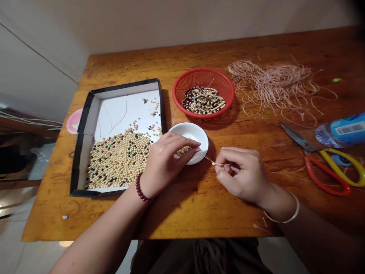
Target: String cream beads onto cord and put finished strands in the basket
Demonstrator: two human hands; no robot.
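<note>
Between my two hands runs a thin pale string with a small whitish bead on it. My left hand, a dark red bead bracelet on its wrist, pinches one end of the string between thumb and fingers. It hovers over the near side of a white bowl, which has some beads in it and is partly hidden by the hand. Just right of the bead, my right hand is closed on the string, and a length of string trails off to the right behind it.
A black-edged tray full of loose cream and dark beads is at left. Strung beads lie in a red basket behind the bowl. To the right are tangled string, scissors with red and yellow handles, and a blue-labelled bottle.
</note>
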